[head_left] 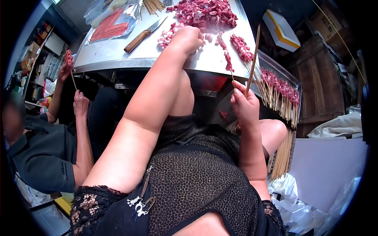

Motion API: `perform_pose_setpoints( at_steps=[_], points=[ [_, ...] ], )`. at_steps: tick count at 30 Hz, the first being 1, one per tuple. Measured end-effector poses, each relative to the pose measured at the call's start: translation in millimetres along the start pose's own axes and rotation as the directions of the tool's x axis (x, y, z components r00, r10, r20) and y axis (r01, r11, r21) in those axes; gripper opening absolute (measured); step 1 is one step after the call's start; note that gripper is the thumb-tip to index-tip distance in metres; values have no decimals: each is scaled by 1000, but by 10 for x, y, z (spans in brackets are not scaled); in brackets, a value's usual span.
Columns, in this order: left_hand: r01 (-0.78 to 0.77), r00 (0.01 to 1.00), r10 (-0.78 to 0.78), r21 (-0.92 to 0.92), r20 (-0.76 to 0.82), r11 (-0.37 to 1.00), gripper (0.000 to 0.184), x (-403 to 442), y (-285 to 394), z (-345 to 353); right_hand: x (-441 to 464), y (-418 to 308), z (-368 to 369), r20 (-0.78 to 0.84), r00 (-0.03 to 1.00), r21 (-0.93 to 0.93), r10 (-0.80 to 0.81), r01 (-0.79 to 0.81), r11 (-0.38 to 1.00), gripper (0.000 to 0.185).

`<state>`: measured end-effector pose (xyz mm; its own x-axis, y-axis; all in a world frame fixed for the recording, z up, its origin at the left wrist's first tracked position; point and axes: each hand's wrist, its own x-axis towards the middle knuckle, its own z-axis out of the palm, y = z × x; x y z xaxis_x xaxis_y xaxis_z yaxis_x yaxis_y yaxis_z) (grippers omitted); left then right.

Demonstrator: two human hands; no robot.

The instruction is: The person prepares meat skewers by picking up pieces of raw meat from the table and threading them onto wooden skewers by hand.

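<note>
My right hand (245,103) grips a skewer threaded with pieces of raw meat (227,59), whose loaded end reaches over the table. The same hand also holds bare wooden sticks (253,63), pointing upward. My left hand (188,39) is closed, with curled fingers, at the near edge of the meat pieces; what its fingers pinch is hidden. Pale, fatty chunks (166,36) lie beside it. Behind them spreads a big heap of cut red meat (208,13). Finished meat skewers (242,48) rest right of the one I hold.
A wooden-handled knife (138,41) and a bagged slab of meat (110,25) lie on the metal table (94,59). A tray of meat skewers (281,88) stands right, above bundled bare skewers (282,153). At left, a co-worker (47,153) holds a meat skewer.
</note>
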<state>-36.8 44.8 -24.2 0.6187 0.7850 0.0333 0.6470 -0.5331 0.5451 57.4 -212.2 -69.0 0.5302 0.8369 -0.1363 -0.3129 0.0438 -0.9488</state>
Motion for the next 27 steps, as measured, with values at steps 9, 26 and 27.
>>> perform_pose_setpoints(
  at_steps=[9,26,27],
  points=[
    [-113,988,20,-624,-155,773,23,-18,48,77,-4,39,-59,-22,999,13,-37,37,999,27],
    [85,996,18,-960,92,265,21,-133,174,-15,11,56,-55,-69,996,-37,-50,48,998,28],
    [88,996,18,-980,92,180,21,-145,200,-62,19,62,-52,-56,997,-14,-52,52,999,28]
  ],
)
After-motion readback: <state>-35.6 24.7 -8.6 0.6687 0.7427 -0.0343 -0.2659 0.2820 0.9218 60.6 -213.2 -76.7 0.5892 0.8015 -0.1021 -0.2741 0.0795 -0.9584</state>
